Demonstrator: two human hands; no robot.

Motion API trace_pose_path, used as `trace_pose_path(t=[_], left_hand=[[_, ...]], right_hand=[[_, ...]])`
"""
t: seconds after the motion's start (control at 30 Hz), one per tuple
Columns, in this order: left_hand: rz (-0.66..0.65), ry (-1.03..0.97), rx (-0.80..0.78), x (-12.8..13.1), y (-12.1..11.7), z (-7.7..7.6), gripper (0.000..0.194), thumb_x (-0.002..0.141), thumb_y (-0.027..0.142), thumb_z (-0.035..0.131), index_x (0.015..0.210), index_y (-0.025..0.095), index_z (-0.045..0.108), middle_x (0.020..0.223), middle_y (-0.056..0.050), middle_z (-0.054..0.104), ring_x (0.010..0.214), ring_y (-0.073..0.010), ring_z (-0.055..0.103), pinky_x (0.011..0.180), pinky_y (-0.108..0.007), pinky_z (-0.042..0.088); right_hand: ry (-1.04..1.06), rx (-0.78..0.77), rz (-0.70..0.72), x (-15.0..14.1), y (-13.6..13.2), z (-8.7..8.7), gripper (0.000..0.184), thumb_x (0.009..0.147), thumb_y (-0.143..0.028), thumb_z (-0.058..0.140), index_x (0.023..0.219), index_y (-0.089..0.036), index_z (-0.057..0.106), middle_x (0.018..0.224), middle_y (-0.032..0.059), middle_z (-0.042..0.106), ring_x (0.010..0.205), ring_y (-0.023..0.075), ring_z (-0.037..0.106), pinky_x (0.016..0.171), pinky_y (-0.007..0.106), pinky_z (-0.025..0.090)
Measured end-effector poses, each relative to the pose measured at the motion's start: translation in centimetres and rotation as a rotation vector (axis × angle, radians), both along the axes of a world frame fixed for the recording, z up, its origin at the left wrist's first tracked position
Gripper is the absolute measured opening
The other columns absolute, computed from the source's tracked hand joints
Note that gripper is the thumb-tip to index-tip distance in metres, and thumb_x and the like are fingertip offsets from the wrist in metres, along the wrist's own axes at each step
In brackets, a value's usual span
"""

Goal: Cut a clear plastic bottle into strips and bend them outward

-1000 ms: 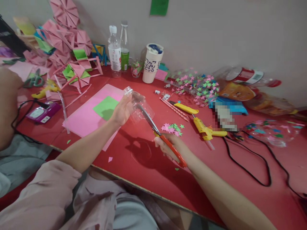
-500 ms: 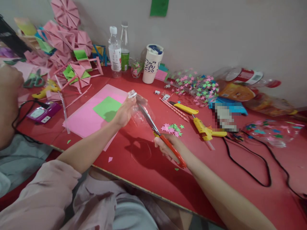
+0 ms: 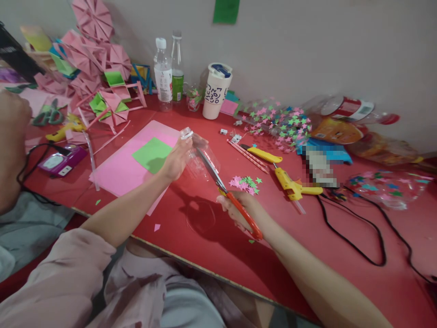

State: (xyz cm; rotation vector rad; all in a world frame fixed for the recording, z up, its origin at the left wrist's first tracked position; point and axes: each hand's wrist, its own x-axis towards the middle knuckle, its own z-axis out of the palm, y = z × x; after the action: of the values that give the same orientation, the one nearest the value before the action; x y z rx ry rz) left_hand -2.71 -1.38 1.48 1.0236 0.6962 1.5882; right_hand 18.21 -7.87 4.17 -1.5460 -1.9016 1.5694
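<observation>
Grasping scissors (image 3: 233,199), the right grip (image 3: 241,208) has its fingers curled round the orange handles above the red desk (image 3: 205,243). Just beyond, the left grip (image 3: 175,161) clasps a clear bottle (image 3: 198,167) near its neck, raised between the pink sheet (image 3: 116,168) and some loose stars (image 3: 244,183); the blades overlap it, whether inside or in front I cannot tell. A green square (image 3: 149,154) lies on the sheet. Right of the stars is a glue gun (image 3: 289,184), with a yellow knife (image 3: 264,154) behind. Farther back stand a cup (image 3: 213,100) and two bottles (image 3: 163,84).
</observation>
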Motion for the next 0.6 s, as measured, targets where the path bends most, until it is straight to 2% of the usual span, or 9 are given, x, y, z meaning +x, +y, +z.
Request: trace_pose_path(t=[0.2,0.4,0.6], left_hand=[[-0.033,-0.018,0.001,0.3,0.0,-0.6,0.025,0.085,0.044,0.065,0.095,0.021,0.063,0.098,-0.005,0.073,0.116,-0.0249,0.065,0.110,-0.047,0.041],[-0.038,0.010,0.044,0.4,0.1,-1.2,0.035,0.081,0.052,0.068,0.100,0.022,0.063,0.099,-0.005,0.073,0.114,-0.0262,0.065,0.111,-0.049,0.039],[-0.021,0.057,0.079,0.3,0.0,-0.9,0.038,0.081,0.057,0.066,0.099,0.023,0.063,0.103,-0.005,0.073,0.113,-0.0268,0.066,0.110,-0.050,0.041]], right_hand=[[0.095,-0.082,0.000,0.2,0.1,0.5,0.057,0.074,-0.077,0.057,0.065,-0.024,0.040,0.039,-0.0119,0.034,0.031,0.0056,0.034,0.036,0.021,0.031],[0.046,-0.091,-0.031,-0.1,0.0,0.5,0.060,0.070,-0.081,0.056,0.065,-0.024,0.040,0.039,-0.0118,0.034,0.029,0.0053,0.033,0.033,0.020,0.029],[-0.012,-0.054,-0.034,-0.4,0.0,0.8,0.058,0.072,-0.077,0.057,0.062,-0.024,0.038,0.037,-0.0116,0.032,0.028,0.0053,0.034,0.032,0.019,0.028]])
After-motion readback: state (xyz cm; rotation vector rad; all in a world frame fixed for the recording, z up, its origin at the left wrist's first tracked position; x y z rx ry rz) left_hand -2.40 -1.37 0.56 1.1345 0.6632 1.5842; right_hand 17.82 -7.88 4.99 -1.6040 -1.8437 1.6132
